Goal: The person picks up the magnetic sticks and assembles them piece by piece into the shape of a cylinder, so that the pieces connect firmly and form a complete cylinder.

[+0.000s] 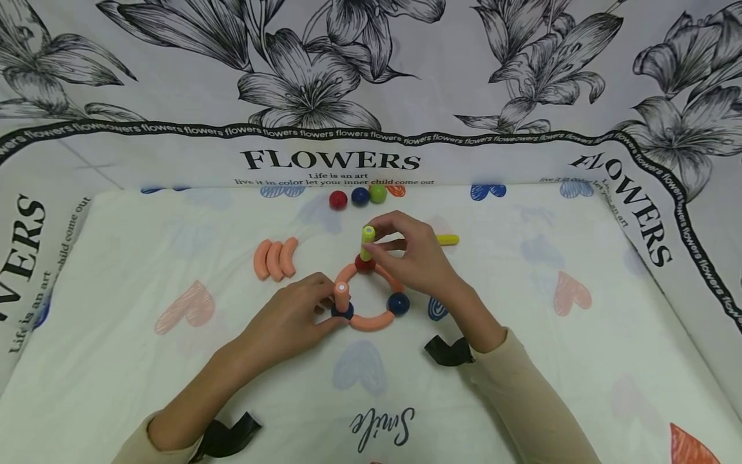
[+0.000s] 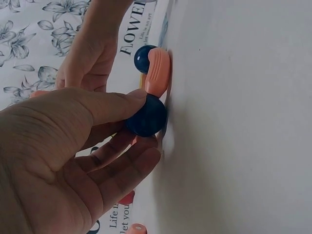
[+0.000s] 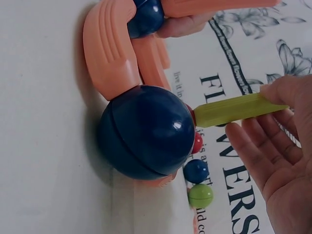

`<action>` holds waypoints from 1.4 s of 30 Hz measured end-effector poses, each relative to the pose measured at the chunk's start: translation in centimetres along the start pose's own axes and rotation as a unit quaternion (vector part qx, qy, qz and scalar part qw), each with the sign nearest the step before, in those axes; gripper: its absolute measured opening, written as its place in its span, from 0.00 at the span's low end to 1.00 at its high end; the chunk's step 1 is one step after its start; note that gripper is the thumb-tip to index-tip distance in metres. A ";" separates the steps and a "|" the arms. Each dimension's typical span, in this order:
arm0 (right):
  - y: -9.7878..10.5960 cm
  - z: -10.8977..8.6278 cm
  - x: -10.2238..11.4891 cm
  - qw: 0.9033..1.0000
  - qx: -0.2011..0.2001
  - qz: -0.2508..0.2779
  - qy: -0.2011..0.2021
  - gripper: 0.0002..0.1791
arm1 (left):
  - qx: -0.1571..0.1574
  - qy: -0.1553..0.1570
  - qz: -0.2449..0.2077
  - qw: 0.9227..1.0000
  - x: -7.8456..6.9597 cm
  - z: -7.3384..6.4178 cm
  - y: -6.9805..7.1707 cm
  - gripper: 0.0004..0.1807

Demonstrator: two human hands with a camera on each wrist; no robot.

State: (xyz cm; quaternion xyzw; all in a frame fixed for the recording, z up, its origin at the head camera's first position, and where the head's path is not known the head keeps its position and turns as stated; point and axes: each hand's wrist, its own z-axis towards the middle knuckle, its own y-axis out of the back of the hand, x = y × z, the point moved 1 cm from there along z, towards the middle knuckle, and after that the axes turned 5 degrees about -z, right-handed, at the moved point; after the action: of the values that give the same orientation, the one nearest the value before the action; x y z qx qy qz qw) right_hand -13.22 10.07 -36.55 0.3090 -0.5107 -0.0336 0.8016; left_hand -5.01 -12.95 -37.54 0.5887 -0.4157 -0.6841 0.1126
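Note:
A ring of curved orange pieces (image 1: 372, 323) joined by balls lies on the white cloth. With thumb and fingers, my left hand (image 1: 284, 317) pinches the dark blue ball (image 2: 150, 117) at the ring's left; an orange stick (image 1: 342, 296) stands up from that ball. My right hand (image 1: 410, 252) holds a yellow-green stick (image 3: 229, 110) between thumb and fingers. This stick is upright, its lower end at the red ball (image 1: 364, 263) at the ring's far side. Another blue ball (image 1: 398, 303) joins the ring at the right, untouched by either hand.
Loose red (image 1: 338, 200), blue (image 1: 360, 196) and green (image 1: 378, 193) balls sit in a row beyond the ring. Three curved orange pieces (image 1: 274, 259) lie together on the left. A yellow stick (image 1: 448, 240) shows partly from behind my right hand.

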 end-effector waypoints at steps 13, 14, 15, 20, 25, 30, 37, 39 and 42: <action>-0.1 -0.1 -0.2 1.000 0.004 0.001 -0.005 0.17 | 0.004 0.005 0.002 1.000 -0.1 0.0 -0.1 0.10; -0.1 -0.1 -0.2 1.000 0.004 0.000 -0.006 0.17 | 0.005 0.004 0.004 1.000 -0.1 0.0 -0.1 0.10; -0.1 -0.1 -0.1 1.000 0.005 -0.003 -0.006 0.18 | 0.005 0.003 0.005 1.000 0.0 0.0 -0.1 0.10; -0.1 -0.1 0.1 1.000 0.011 -0.019 -0.003 0.18 | 0.002 -0.002 0.012 1.000 0.0 0.0 -0.1 0.10; -0.1 -0.1 0.1 1.000 0.014 -0.026 -0.002 0.18 | 0.002 -0.001 0.014 1.000 0.0 0.0 0.0 0.10; 0.1 0.0 -0.1 0.999 0.020 -0.031 0.001 0.20 | 0.001 0.001 0.016 1.000 0.0 0.0 0.0 0.10; 1.8 -0.4 -0.1 0.998 0.024 -0.060 -0.012 0.25 | -0.002 0.011 0.013 1.000 -0.1 -0.3 0.0 0.10; 2.7 -0.6 0.0 0.996 0.022 -0.080 -0.024 0.24 | -0.003 0.011 0.011 1.000 -0.1 -0.3 0.0 0.09; 4.3 -1.1 0.1 0.991 0.011 -0.126 -0.044 0.22 | -0.006 0.012 0.015 1.000 -0.2 -0.3 -0.1 0.10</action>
State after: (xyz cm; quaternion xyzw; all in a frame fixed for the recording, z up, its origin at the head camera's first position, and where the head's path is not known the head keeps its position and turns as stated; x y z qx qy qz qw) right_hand -13.40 13.98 -34.51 0.3779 -0.5029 -0.1422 0.7643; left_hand -4.67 -12.92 -37.43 0.5898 -0.4190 -0.6779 0.1306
